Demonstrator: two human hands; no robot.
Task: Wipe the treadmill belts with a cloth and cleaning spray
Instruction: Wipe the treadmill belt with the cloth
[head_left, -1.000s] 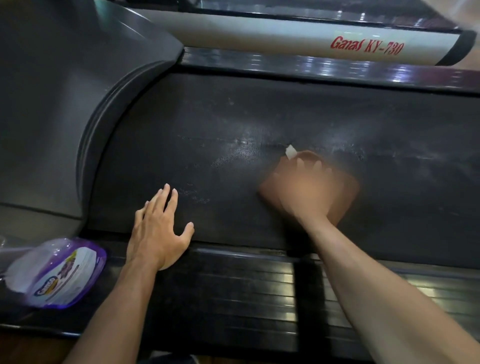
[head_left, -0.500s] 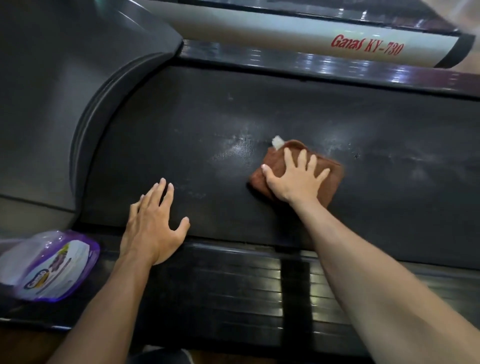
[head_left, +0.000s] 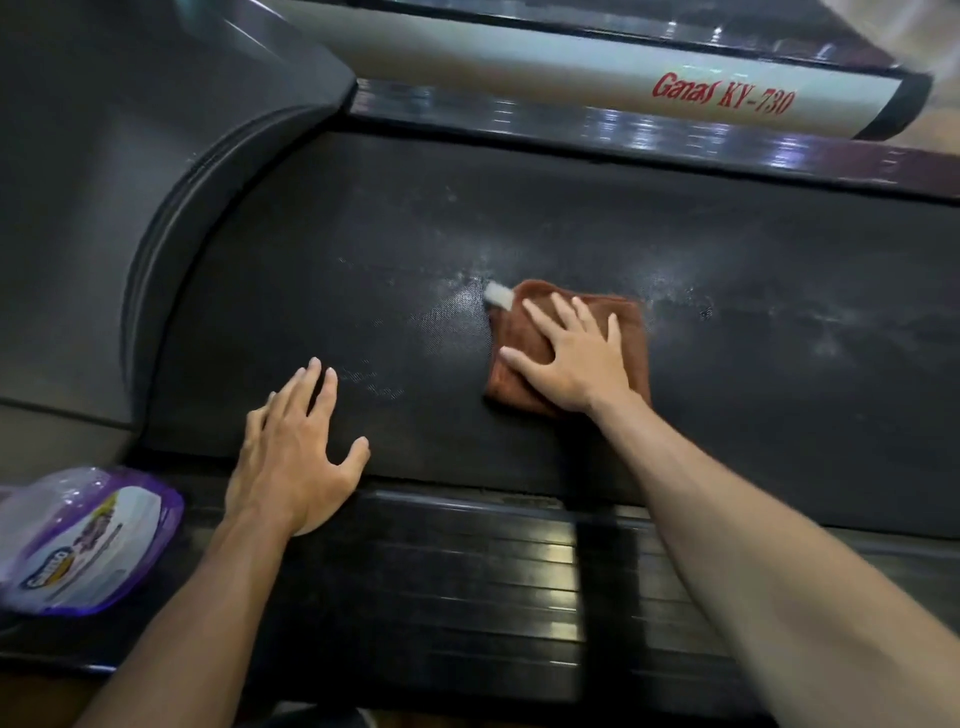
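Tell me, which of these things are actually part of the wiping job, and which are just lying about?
Part of the job:
- brown cloth, pressed flat under the right hand
- treadmill belt, still streaked
- purple spray bottle, lying on the near side rail
- left hand, braced on the belt's edge

Just there:
- white frame tube lettered Ganas KY-730
- grey motor cover

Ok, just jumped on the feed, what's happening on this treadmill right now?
A person is wiping the treadmill belt. The right hand lies flat with spread fingers on a folded brown cloth, pressing it onto the middle of the belt, where pale wet-looking streaks show nearby. The left hand rests open at the belt's near edge, holding nothing. A purple cleaning product pack lies on the side rail, untouched.
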